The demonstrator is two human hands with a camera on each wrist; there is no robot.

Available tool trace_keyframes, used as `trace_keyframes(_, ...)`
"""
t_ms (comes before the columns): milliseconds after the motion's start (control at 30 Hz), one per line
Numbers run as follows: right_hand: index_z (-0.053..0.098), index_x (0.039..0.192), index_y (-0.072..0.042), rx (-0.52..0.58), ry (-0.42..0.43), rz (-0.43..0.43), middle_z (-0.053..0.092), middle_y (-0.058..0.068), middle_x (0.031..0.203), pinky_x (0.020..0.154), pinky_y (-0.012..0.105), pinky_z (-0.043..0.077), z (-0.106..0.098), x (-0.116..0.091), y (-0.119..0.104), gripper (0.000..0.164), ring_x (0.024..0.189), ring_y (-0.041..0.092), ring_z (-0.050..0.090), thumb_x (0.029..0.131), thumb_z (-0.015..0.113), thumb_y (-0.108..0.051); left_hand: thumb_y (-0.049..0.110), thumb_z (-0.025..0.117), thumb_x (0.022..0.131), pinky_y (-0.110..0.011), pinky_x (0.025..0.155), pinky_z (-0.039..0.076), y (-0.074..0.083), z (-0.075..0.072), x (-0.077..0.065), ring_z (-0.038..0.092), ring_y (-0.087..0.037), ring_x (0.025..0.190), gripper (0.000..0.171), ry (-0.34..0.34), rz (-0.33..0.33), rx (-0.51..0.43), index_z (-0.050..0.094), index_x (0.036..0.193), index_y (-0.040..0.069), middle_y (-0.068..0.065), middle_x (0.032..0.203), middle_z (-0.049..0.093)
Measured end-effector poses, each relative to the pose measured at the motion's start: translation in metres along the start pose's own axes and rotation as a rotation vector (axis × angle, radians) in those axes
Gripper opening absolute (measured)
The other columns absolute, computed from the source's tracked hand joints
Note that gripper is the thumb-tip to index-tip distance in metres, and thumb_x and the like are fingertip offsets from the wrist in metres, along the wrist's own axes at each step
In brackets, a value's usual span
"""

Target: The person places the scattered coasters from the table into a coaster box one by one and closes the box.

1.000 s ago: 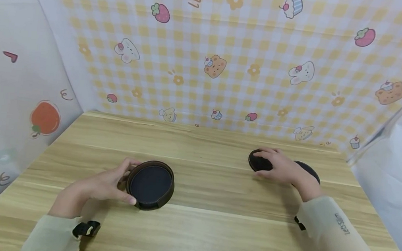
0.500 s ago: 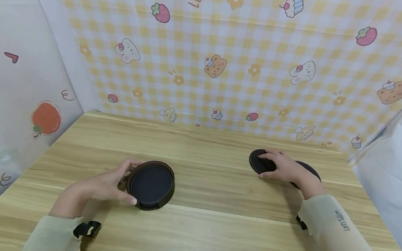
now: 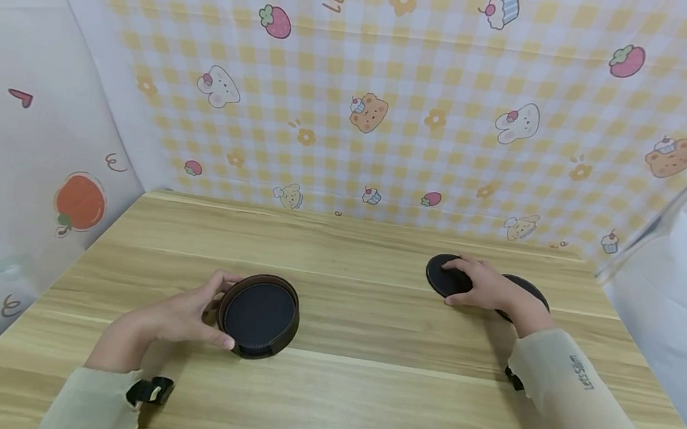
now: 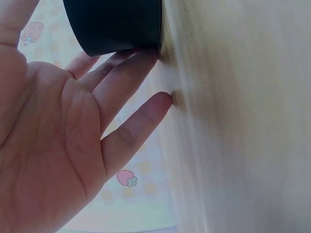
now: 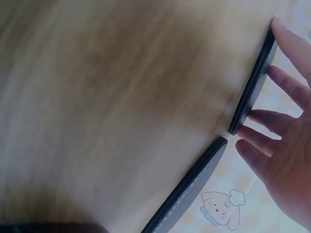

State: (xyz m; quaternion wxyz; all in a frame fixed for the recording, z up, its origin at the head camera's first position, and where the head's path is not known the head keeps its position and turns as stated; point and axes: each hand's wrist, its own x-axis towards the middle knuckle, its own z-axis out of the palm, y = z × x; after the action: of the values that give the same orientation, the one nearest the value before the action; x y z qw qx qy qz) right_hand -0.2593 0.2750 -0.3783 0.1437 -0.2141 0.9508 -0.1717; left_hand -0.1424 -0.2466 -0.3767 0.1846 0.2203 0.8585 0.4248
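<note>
A round black coaster holder [image 3: 290, 332] stands on the table left of centre, with a dark coaster [image 3: 257, 316] inside. My left hand [image 3: 184, 313] holds its left side, thumb at the front and fingers behind; the left wrist view shows fingertips against its dark wall. Toward the back right lies a flat round black coaster [image 3: 439, 275]. My right hand [image 3: 484, 286] rests on it, fingers spread and lightly bent over the top, thumb at the near edge. Another black coaster [image 3: 527, 288] lies just right, partly covered by the wrist. Both show layered edges in the right wrist view.
The wood-grain table [image 3: 334, 391] meets a yellow checked cloth wall [image 3: 345, 58] at the back. White sheets hang at the left [image 3: 23, 166] and right. A black strap [image 3: 150, 390] sits at the left wrist.
My right hand has drawn slightly back to the right over the coaster, so more of its top shows. The left hand and the coaster holder have stayed in place.
</note>
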Motion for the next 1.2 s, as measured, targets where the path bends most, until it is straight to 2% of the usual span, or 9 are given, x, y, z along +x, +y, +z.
trace_keyframes(400,0.053,0.139,-0.011,-0.065,0.021,-0.024,0.038,0.031,0.15,0.101,0.072,0.035,0.001,0.007,0.005,0.068,0.133,0.06,0.033,0.084,0.077,-0.043,0.025,0.084,0.08,-0.066,0.109,0.033,0.002,-0.001,-0.001,0.033,-0.054,0.139,0.092,-0.007,0.011,-0.01,0.022,0.144,0.003,-0.026,0.147,0.042)
trace_keyframes(900,0.057,0.137,-0.013,-0.073,0.044,-0.033,0.039,0.031,0.149,0.101,0.072,0.035,0.002,0.004,-0.003,0.067,0.134,0.059,0.032,0.082,0.079,-0.043,0.025,0.085,0.079,-0.066,0.109,0.032,0.0,-0.001,-0.001,0.031,-0.055,0.14,0.093,-0.006,-0.007,-0.02,0.022,0.144,0.004,-0.028,0.148,0.042)
trace_keyframes(1200,0.058,0.136,-0.014,-0.078,0.061,-0.066,0.04,0.031,0.149,0.102,0.071,0.035,0.007,0.006,-0.013,0.067,0.135,0.058,0.032,0.08,0.08,-0.044,0.025,0.085,0.079,-0.067,0.11,0.031,0.001,-0.001,-0.001,0.03,-0.055,0.141,0.093,-0.01,-0.018,-0.02,0.022,0.145,0.005,-0.028,0.148,0.041)
